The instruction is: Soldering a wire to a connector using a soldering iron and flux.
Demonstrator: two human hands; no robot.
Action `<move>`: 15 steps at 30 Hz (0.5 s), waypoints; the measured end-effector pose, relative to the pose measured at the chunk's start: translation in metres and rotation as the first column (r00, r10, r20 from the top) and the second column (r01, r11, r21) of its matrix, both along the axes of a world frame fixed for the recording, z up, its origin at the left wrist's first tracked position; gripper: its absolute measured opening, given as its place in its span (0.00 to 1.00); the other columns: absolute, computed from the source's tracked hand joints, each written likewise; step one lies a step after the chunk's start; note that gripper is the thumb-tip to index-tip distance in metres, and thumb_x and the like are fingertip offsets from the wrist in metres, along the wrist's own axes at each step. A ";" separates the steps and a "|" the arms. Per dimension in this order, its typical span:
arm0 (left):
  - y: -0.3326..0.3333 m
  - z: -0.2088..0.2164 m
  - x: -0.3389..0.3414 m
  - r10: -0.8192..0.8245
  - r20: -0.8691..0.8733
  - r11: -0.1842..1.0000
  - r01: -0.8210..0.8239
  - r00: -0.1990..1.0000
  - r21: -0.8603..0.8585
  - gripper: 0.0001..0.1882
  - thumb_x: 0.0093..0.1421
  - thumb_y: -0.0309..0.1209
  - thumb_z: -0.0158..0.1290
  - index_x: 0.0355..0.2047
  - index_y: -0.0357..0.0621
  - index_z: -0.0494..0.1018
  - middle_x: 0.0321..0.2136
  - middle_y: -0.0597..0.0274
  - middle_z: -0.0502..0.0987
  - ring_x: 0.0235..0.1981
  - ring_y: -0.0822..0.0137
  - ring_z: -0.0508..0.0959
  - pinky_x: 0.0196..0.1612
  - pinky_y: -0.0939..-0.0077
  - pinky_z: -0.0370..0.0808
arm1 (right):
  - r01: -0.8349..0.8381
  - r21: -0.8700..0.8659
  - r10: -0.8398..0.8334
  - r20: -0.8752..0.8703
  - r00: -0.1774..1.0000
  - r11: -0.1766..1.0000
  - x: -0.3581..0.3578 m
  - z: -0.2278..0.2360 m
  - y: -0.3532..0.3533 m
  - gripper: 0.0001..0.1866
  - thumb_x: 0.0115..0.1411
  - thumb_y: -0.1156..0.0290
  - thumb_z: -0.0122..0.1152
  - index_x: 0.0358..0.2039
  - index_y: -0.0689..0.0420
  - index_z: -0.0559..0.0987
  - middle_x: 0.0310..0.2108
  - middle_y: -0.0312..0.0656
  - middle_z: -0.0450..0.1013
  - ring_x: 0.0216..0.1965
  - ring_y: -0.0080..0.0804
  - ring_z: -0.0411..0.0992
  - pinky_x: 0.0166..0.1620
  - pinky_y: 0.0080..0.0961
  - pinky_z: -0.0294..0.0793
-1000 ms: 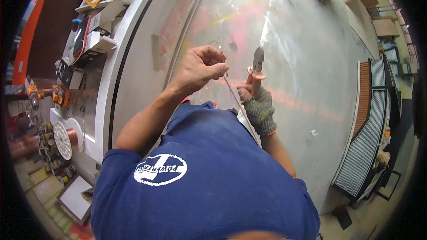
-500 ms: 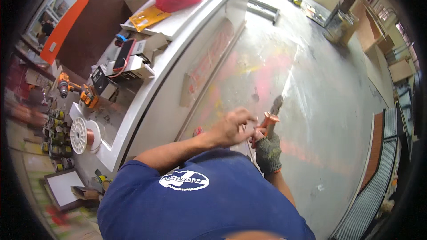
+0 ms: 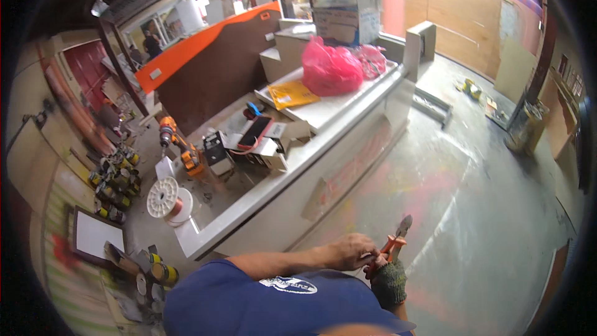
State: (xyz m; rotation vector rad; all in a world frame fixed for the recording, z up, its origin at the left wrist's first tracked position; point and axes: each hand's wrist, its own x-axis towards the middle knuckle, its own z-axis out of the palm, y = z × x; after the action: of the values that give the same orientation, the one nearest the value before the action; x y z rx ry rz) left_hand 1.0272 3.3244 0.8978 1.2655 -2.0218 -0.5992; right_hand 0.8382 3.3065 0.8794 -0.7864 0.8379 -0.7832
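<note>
My right hand, in a grey knit glove that leaves the fingertips bare, is closed round a pair of pliers with orange handles. Their dark metal jaws point up and away from me. Right beside it is my bare left hand, its fingers curled in and the tips meeting my right fingers at the handles. Whatever those left fingers pinch is too small or hidden to make out. Both hands are held in front of my body, over the grey floor.
Left of me a white-edged counter holds a wire spool, an orange cordless drill, opened boxes, a yellow envelope and a pink plastic bag. Paint cans crowd the floor at far left. A grey frame lies beyond the counter.
My view has tilted up and swung left, so more of the counter and room shows. My left fingers have drawn in from loosely spread to curled against the right hand. The pliers stay held.
</note>
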 end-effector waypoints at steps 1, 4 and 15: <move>0.001 0.001 0.000 0.012 0.023 1.000 -0.012 1.000 -0.015 0.06 0.57 0.30 0.61 0.33 0.43 0.78 0.30 0.55 0.79 0.36 0.53 0.80 0.41 0.61 0.77 | -0.012 -0.015 0.012 0.023 1.000 1.000 0.005 0.001 -0.004 0.15 0.62 0.63 0.63 0.39 0.63 0.75 0.22 0.39 0.73 0.25 0.28 0.72 0.29 0.26 0.73; 0.008 0.009 -0.006 0.192 0.093 0.941 -0.157 0.977 -0.300 0.07 0.55 0.31 0.61 0.28 0.41 0.76 0.26 0.56 0.78 0.30 0.55 0.79 0.37 0.62 0.77 | -0.147 -0.151 0.148 -0.005 0.989 0.977 0.009 -0.002 -0.009 0.16 0.65 0.58 0.59 0.35 0.60 0.73 0.19 0.36 0.69 0.22 0.25 0.67 0.26 0.23 0.67; 0.010 0.006 0.002 0.355 0.110 0.878 -0.290 0.929 -0.381 0.05 0.48 0.29 0.61 0.23 0.44 0.75 0.22 0.56 0.76 0.26 0.54 0.77 0.32 0.59 0.74 | -0.172 -0.122 0.155 -0.135 0.979 0.978 0.009 0.004 -0.002 0.18 0.61 0.57 0.66 0.34 0.60 0.74 0.22 0.36 0.71 0.24 0.25 0.70 0.29 0.24 0.70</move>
State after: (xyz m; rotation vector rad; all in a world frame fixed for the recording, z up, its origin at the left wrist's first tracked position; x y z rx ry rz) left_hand 1.0297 3.3343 0.9035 1.4213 -1.8835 0.0461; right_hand 0.8474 3.3049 0.8831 -1.0186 0.8266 -0.6524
